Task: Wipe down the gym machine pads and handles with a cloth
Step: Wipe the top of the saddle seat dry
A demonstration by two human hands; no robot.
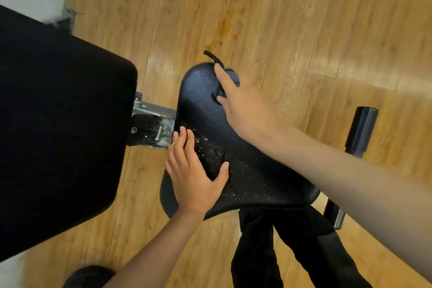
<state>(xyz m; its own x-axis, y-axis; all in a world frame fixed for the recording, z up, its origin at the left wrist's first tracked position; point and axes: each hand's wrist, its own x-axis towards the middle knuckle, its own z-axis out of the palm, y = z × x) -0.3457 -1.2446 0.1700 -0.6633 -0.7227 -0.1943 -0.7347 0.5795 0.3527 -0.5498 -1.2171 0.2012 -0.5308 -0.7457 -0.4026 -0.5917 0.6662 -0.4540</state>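
Wooden floor (304, 18) surrounds seat pad (203, 105), back pad (58, 124), cloth (233, 76).

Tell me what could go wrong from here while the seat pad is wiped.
1. Droplets lie on the seat pad beside the left hand, which might slip on the wet surface.
2. The right hand holds the cloth at the pad's far end, so the wet patch could be missed.
3. The left fingertips are near the grimy metal bracket and might scrape it.
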